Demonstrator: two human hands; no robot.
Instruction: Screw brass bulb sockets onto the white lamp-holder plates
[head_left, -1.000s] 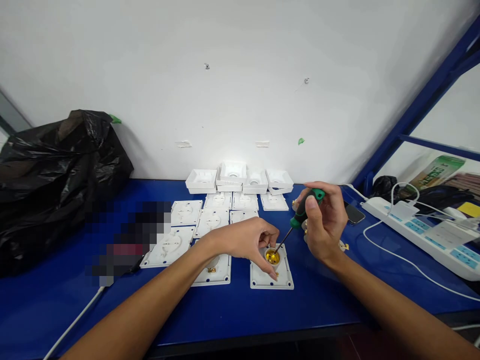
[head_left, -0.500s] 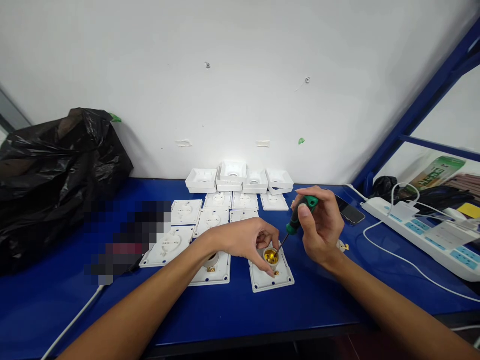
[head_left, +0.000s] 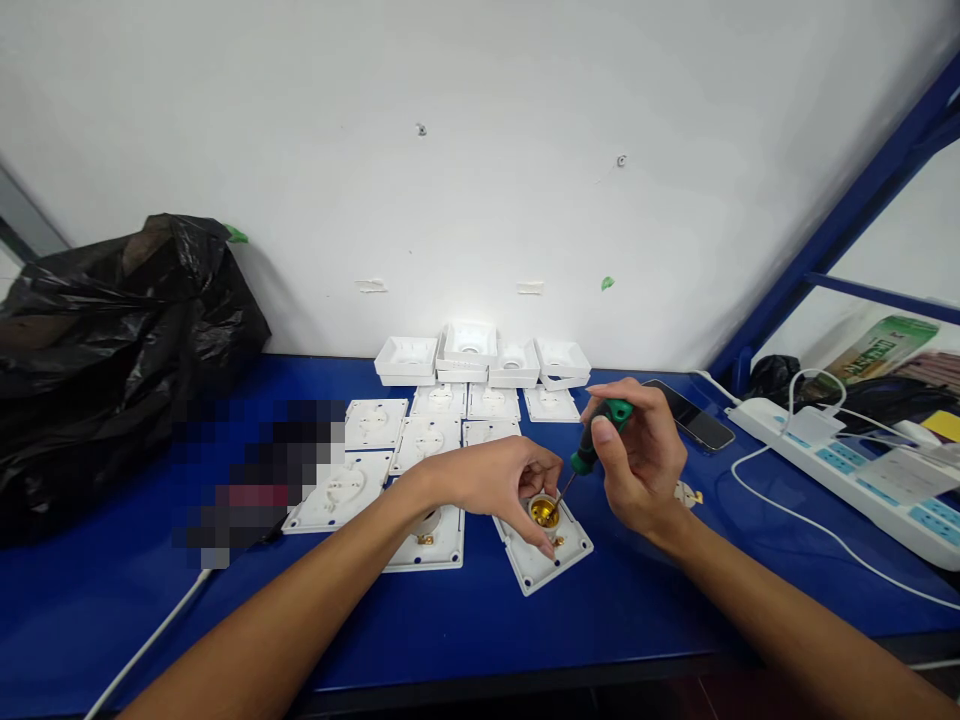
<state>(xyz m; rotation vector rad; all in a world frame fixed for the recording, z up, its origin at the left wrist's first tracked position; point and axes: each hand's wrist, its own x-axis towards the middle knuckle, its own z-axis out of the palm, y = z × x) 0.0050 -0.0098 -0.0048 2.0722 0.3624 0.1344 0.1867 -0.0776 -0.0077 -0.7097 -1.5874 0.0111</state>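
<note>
My left hand (head_left: pixel 517 480) is curled round a lamp socket (head_left: pixel 545 516) with a brass-coloured inside, thumb at the front and fingers behind. The socket stands upright on a white square base plate (head_left: pixel 531 574), which lies askew on the table. A green and black screwdriver (head_left: pixel 598 435) is in the grip of my right hand (head_left: pixel 637 450), thumb along its handle. Its shaft slants down to the left, with the tip inside the socket. Under my left forearm, a second base plate with a socket (head_left: pixel 448 551) is partly covered.
Several white base plates (head_left: pixel 375 422) lie left and behind. White square covers (head_left: pixel 407 360) stand against the wall. A black plastic bag (head_left: pixel 135 340) fills the left. At right are a phone (head_left: pixel 701 425), a power strip (head_left: pixel 795 420) with cables, and a small round part (head_left: pixel 686 494).
The base plate under my left hand has turned, its front right corner swinging away from me. The screwdriver stays in the socket. The view has shifted slightly.
</note>
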